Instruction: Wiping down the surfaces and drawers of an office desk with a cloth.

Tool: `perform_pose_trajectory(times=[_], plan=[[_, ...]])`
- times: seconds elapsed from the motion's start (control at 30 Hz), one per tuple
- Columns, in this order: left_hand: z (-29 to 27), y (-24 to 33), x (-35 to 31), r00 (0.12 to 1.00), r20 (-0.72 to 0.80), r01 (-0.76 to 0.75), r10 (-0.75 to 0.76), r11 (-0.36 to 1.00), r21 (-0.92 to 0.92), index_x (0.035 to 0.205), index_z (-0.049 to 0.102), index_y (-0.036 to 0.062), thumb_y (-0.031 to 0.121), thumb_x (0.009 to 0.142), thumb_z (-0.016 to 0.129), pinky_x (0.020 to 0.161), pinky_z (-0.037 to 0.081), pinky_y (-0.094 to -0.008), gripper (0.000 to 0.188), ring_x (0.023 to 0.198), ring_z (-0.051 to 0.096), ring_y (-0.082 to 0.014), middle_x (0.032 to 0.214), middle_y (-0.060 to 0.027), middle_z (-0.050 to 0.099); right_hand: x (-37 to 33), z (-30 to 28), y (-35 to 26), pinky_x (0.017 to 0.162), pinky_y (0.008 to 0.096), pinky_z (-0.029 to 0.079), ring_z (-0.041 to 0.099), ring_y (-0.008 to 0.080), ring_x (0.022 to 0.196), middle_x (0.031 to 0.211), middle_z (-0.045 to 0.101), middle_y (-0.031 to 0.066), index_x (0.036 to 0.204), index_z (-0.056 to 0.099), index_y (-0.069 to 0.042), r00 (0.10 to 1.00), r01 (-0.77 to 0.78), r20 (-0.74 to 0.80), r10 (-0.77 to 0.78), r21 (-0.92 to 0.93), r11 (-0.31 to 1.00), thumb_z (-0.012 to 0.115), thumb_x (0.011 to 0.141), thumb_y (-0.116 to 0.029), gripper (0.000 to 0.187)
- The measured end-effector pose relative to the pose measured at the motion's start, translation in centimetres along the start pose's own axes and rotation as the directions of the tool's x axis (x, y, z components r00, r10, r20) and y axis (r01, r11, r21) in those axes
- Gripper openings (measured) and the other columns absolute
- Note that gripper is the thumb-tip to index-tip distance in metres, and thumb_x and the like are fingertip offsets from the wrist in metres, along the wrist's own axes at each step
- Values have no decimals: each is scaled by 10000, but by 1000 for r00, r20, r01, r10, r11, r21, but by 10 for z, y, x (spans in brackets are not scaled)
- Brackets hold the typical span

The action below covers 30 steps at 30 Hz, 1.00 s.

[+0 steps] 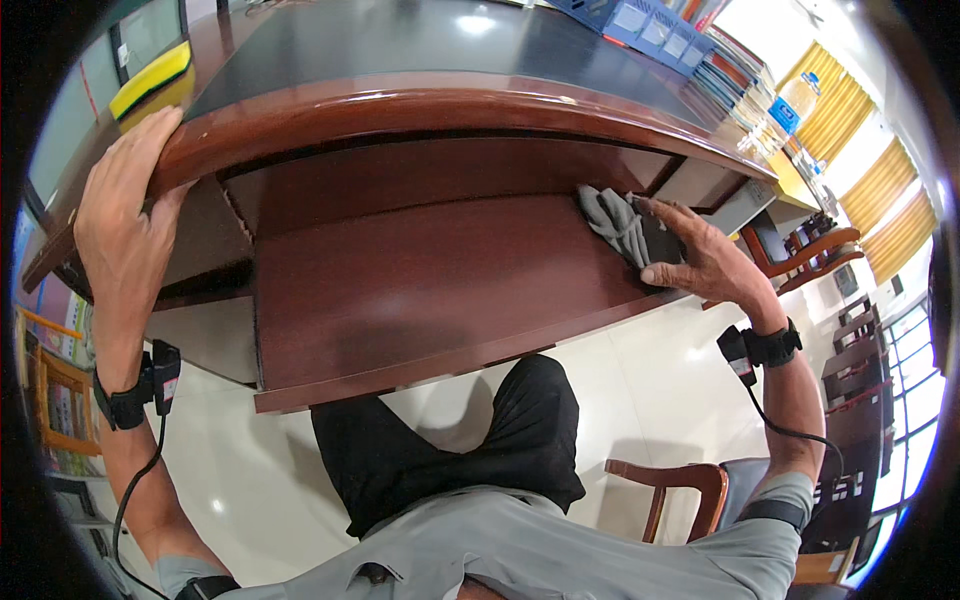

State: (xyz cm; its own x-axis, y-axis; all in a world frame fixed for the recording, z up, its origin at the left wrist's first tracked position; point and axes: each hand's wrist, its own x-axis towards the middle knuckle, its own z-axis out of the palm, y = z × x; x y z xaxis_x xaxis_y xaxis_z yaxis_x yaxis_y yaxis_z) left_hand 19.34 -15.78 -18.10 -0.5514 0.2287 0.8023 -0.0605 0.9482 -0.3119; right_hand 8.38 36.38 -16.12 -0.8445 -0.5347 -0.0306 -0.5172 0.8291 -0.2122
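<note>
A grey cloth (612,222), bunched up and darker on the side by my palm, lies at the right end of a reddish-brown pull-out tray (430,290) beneath the desk top. My right hand (705,255) holds it there, with fingers on its far side and thumb on its near side. At the desk's left corner, my left hand (125,205) grips the rounded wooden edge (225,145), fingers over the top and thumb below. The left fingertips are close to a yellow pad with a black border (150,80).
On the desk's far right stand a blue file rack (640,30), stacked books (735,80) and a clear bottle (795,103). A wooden-armed chair (690,485) is behind me on the right. My legs are just below the tray's front edge.
</note>
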Motion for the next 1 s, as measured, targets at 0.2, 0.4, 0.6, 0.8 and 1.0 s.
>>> perform_pose_trajectory(times=[0.2, 0.4, 0.6, 0.8, 1.0], plan=[[-4, 3, 5, 992, -116, -54, 49, 998, -37, 1273, 642, 118, 27, 744, 768, 985, 493, -372, 552, 1158, 628, -253, 1254, -68, 670, 29, 19, -15, 1052, 450, 460, 563, 417, 1232, 1407, 510, 282, 1406, 504, -7, 996, 48, -68, -51, -55, 997, 754, 838, -242, 663], [-5, 3, 10, 987, -161, -42, 22, 992, -119, 1222, 661, 97, 35, 740, 759, 953, 492, -378, 496, 1114, 643, -265, 1201, -71, 689, 63, 46, -137, 1028, 498, 457, 553, 451, 1184, 1313, 553, 269, 1319, 574, -22, 854, 518, -30, -519, -43, 854, 697, 840, -137, 508], [-3, 1, 10, 987, -159, -50, 26, 988, -147, 1220, 662, 97, 25, 729, 764, 955, 496, -379, 506, 1111, 646, -265, 1198, -74, 690, 84, 86, -256, 1060, 462, 425, 533, 367, 1225, 1296, 576, 166, 1267, 597, -78, 572, 812, 38, -819, 117, 573, 658, 854, -124, 421], [-5, 0, 6, 993, -116, -24, 11, 994, -104, 1254, 644, 98, -29, 721, 762, 996, 488, -383, 560, 1159, 634, -284, 1248, -92, 675, 108, 77, -211, 899, 475, 519, 611, 388, 1050, 1097, 640, 160, 1103, 662, -57, 571, 808, -139, -809, -80, 584, 626, 799, -107, 310], [-1, 1, 8, 990, -139, -40, 26, 994, -101, 1223, 668, 113, 26, 731, 773, 963, 499, -378, 510, 1106, 652, -267, 1197, -71, 694, 79, 33, -123, 934, 467, 508, 594, 412, 1095, 1249, 589, 210, 1269, 615, -44, 858, 513, 92, -505, -173, 841, 644, 884, -153, 401]])
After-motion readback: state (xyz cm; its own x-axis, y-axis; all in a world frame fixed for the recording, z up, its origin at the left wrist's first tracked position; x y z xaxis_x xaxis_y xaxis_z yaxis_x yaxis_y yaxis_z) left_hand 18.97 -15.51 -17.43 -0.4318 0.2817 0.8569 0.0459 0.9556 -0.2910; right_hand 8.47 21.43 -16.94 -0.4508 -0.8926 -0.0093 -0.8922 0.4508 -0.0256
